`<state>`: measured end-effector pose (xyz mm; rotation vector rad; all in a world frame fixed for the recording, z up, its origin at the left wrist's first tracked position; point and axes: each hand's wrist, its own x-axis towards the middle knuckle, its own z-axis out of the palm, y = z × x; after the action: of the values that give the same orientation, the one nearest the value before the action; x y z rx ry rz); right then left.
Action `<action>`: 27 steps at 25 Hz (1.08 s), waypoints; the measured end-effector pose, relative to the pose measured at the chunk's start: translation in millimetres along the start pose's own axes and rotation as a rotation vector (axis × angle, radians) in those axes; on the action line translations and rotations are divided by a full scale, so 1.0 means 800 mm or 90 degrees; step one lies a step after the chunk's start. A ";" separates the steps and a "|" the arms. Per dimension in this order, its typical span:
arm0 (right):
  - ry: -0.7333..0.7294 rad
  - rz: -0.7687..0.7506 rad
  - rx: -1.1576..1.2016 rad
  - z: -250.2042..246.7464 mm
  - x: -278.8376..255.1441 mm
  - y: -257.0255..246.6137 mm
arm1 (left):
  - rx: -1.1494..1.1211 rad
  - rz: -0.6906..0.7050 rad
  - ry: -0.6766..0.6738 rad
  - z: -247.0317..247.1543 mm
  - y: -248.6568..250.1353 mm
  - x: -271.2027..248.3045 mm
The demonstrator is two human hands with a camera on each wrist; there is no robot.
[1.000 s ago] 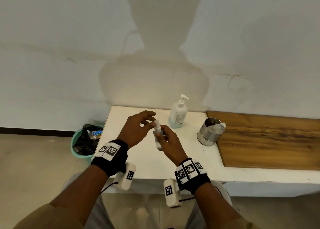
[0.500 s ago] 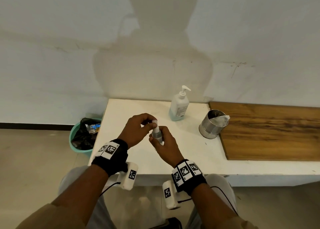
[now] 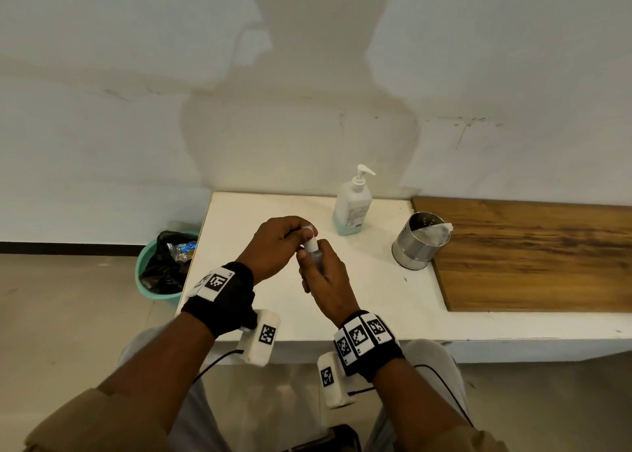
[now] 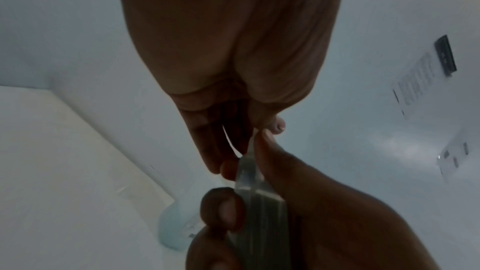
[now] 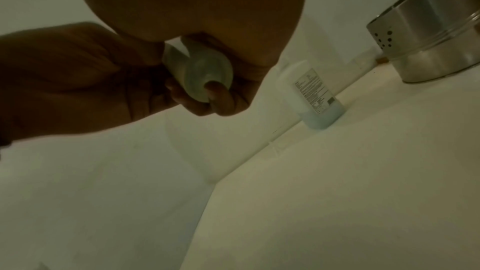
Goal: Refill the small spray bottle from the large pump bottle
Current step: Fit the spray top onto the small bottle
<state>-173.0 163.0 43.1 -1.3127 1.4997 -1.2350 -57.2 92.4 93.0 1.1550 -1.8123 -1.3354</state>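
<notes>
— Clear spray bottle point(image 3: 316, 256)?
— Head view: upright above the table point(image 3: 372, 294) near its left edge, right hand point(image 3: 325, 280) wrapped round it, left hand point(image 3: 277, 246) pinching its cap point(image 3: 310, 244). Pump bottle point(image 3: 352, 208) stands at the back edge.
— Wrist views?
— Left: fingers point(image 4: 223, 151) curled at the neck. Right: fingers point(image 5: 221, 100) curled round the base.

Head view bright, evenly lit — light from behind person, casting big soft shadow point(image 3: 301, 102) on wall point(image 3: 102, 75) toward 12 o'clock. Edges bowed by wide lens, worst at 3 and 9 o'clock. Left wrist view dim, bluish, soft-focused, label text smeared at 3 o'clock. Right wrist view dark, greenish, grainy — metal cup point(image 5: 436, 34) glinting at 2 o'clock.
</notes>
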 end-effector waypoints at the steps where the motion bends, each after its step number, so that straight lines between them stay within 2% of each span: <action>1: 0.003 0.000 0.037 0.000 0.001 -0.005 | -0.013 -0.006 0.011 -0.001 0.002 0.000; 5: 0.046 -0.010 0.018 0.000 0.008 -0.015 | -0.089 -0.043 0.057 0.006 0.010 0.000; 8: 0.037 0.004 0.016 0.001 0.006 -0.019 | -0.108 -0.062 0.074 0.008 0.011 0.001; 14: -0.054 0.087 0.125 -0.020 -0.004 -0.054 | -0.115 -0.050 0.069 0.004 0.021 -0.005; 16: -0.117 0.078 0.127 -0.015 -0.012 -0.063 | -0.211 -0.067 0.111 -0.003 0.030 -0.003; 18: -0.141 0.083 0.139 -0.004 -0.019 -0.063 | -0.269 -0.071 0.115 -0.011 0.042 0.002; 21: -0.085 0.060 0.139 0.001 -0.016 -0.055 | -0.197 -0.047 0.104 -0.012 0.055 0.007; 24: -0.034 0.052 0.136 -0.005 -0.017 -0.049 | -0.190 -0.038 0.138 -0.019 0.051 0.007; 27: -0.001 0.038 0.104 -0.009 -0.019 -0.044 | -0.193 -0.042 0.128 -0.019 0.040 -0.004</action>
<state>-169.6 179.1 78.5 -1.1536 1.3959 -1.2881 -52.3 92.3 128.6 1.1443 -1.3868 -1.4185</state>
